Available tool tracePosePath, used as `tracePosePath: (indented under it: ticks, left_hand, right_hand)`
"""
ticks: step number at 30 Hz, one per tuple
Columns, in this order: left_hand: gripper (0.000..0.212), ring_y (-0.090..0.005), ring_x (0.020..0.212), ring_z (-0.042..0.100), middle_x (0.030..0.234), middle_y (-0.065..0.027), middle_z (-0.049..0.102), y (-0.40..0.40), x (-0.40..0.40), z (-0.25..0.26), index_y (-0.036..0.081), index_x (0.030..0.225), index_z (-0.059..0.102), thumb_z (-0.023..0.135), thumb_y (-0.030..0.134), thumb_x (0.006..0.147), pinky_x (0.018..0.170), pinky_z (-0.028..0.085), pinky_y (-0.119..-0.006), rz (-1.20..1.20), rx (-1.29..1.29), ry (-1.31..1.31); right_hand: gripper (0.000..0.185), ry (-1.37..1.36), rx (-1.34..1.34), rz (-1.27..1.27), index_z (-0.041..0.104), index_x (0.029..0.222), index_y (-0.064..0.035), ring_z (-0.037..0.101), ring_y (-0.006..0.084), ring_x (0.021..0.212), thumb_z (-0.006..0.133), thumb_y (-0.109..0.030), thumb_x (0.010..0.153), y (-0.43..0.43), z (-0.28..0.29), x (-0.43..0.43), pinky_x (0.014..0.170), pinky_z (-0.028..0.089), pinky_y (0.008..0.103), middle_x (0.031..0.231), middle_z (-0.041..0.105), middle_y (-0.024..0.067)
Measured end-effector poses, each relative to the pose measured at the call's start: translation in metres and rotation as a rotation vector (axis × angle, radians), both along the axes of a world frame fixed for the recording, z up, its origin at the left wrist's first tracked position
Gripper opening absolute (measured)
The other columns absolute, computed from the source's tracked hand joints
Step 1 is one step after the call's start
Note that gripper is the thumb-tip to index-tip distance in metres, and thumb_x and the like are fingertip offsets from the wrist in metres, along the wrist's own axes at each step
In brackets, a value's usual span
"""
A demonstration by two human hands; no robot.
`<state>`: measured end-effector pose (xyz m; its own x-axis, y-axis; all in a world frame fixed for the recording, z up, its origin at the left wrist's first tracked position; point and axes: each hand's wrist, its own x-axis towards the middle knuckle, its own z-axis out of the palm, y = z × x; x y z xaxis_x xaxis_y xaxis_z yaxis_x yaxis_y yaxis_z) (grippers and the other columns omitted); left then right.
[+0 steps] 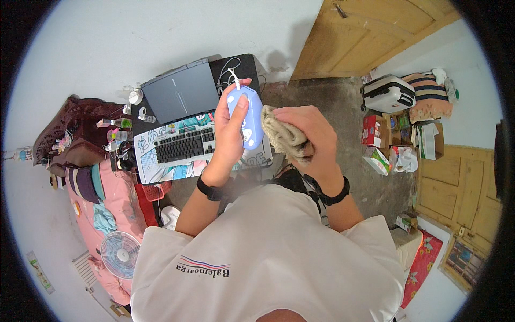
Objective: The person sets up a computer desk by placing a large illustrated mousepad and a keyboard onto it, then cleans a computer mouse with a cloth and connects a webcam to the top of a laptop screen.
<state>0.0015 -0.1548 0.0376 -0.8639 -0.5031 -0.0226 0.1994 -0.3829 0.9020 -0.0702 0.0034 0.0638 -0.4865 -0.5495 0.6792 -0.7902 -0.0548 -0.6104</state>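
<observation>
My left hand [230, 129] holds a light blue wired computer mouse [257, 116], its underside with pale pads turned towards me and the thumb lying across it. A white cable runs from the mouse's far end. My right hand [316, 135] grips a folded beige cloth [283, 135] just right of the mouse; whether they touch is hard to tell. Beyond my left hand is a desk with a closed dark grey laptop [181, 92]. A keyboard [181, 148] with black keys and a white frame lies on a printed desk mat [147, 171], left of my left wrist.
Bottles [120, 122] and black headphones [126, 155] are by the desk's left side. Further left stand a bed with pink bedding [120, 189] and a fan [120, 254]. A white suitcase [388, 94] and open boxes [376, 131] stand on the floor at the right.
</observation>
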Motion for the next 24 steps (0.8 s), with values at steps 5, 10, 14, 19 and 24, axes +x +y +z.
tracePosePath:
  ticks: [5, 10, 14, 19, 24]
  left_hand:
    - [0.039, -0.0050, 0.088, 0.053, 0.103, -0.0015, 0.058, 0.001, 0.004, -0.001, 0.004, 0.130, 0.051, 0.055, 0.026, 0.098, 0.077, 0.044, -0.021, -0.021, 0.003, -0.027]
    - [0.046, -0.0080, 0.081, 0.056, 0.097, -0.0036, 0.059, 0.014, 0.011, 0.007, 0.005, 0.136, 0.046, 0.052, 0.032, 0.099, 0.069, 0.047, -0.022, -0.139, -0.045, -0.075]
    - [0.059, -0.0124, 0.069, 0.059, 0.085, -0.0061, 0.057, 0.010, 0.009, 0.016, -0.001, 0.141, 0.038, 0.040, 0.041, 0.100, 0.052, 0.050, -0.025, -0.208, 0.040, -0.047]
    - [0.060, -0.0135, 0.069, 0.063, 0.083, -0.0076, 0.059, 0.003, 0.007, 0.009, -0.001, 0.140, 0.038, 0.042, 0.042, 0.100, 0.050, 0.054, -0.025, -0.241, 0.230, 0.029]
    - [0.062, -0.0145, 0.067, 0.062, 0.085, -0.0097, 0.059, 0.003, 0.006, 0.008, -0.006, 0.139, 0.036, 0.037, 0.042, 0.101, 0.047, 0.052, -0.024, -0.276, 0.255, 0.075]
  right_hand:
    - [0.039, 0.243, 0.034, -0.045, 0.064, 0.105, -0.0059, 0.065, 0.0263, 0.091, 0.071, -0.007, 0.067, -0.004, -0.006, -0.006, 0.075, 0.049, 0.0353, 0.104, 0.068, 0.0081]
    - [0.040, 0.201, 0.026, -0.184, 0.064, 0.105, -0.0053, 0.064, 0.0283, 0.091, 0.071, -0.005, 0.066, 0.002, -0.006, -0.020, 0.078, 0.050, 0.0357, 0.105, 0.068, 0.0094]
    - [0.043, -0.016, -0.034, -0.177, 0.064, 0.106, -0.0030, 0.064, 0.0309, 0.093, 0.070, 0.000, 0.063, 0.017, -0.005, -0.018, 0.082, 0.051, 0.0357, 0.105, 0.067, 0.0130]
    - [0.044, -0.094, -0.065, -0.091, 0.063, 0.107, -0.0026, 0.065, 0.0300, 0.093, 0.071, 0.002, 0.063, 0.020, 0.005, -0.010, 0.082, 0.051, 0.0350, 0.104, 0.067, 0.0131]
    - [0.043, -0.154, -0.111, -0.058, 0.063, 0.108, -0.0022, 0.065, 0.0260, 0.091, 0.071, 0.003, 0.066, 0.019, 0.004, -0.006, 0.080, 0.051, 0.0325, 0.104, 0.067, 0.0127]
